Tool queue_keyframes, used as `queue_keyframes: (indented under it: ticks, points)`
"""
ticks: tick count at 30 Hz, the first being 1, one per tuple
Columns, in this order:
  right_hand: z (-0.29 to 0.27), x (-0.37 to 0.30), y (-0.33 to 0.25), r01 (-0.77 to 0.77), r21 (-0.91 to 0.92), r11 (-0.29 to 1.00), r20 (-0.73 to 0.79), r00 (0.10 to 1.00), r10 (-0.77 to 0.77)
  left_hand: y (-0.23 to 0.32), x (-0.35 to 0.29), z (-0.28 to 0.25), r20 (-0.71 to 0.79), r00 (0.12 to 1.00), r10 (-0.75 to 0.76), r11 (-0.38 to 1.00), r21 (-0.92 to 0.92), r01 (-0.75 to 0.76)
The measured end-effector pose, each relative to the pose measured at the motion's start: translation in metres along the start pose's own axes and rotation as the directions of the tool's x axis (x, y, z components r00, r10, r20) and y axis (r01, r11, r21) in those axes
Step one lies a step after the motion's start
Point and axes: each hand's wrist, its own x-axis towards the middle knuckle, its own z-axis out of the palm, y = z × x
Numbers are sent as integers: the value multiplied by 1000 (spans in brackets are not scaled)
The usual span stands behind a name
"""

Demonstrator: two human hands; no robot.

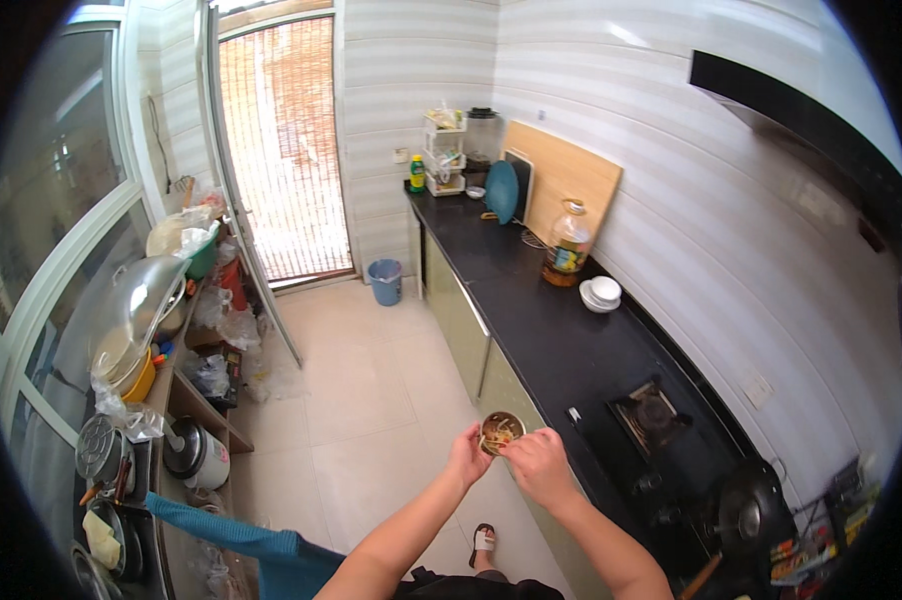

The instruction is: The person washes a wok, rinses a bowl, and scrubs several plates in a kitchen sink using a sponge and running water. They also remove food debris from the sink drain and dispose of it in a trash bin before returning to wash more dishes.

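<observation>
Left hand (464, 456) fingers clamped small bowl (499, 415) | right hand (543, 467) fingers bunched at its rim, grip unclear | bowl hung beside black countertop (536, 325) | level support best suited loose food shreds (494, 438)

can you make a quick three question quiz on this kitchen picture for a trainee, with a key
1. What does the left hand hold?
2. True or false: the blue bin stands on the floor.
3. Which of these stands closest to the white bowls on the counter?
A) the blue bin
B) the large bottle of amber liquid
C) the wok

Key:
1. A small round container with food in it.
2. True.
3. B.
</observation>
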Motion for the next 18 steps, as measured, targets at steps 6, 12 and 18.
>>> queue_keyframes:
  ticks: [6, 12, 18]
  points:
    - [79, 92, 84, 149, 101, 984, -2, 989, -149, 88, 78, 11, -79, 990, 116, 992, -31, -119]
    - [160, 211, 154, 239, 217, 946, 27, 968, -250, 185, 169, 4, -117, 965, 236, 971, -2, -238]
    - [253, 322, 207, 295, 227, 928, 70, 946, -317, 294, 253, -3, -179, 939, 294, 952, -29, -304]
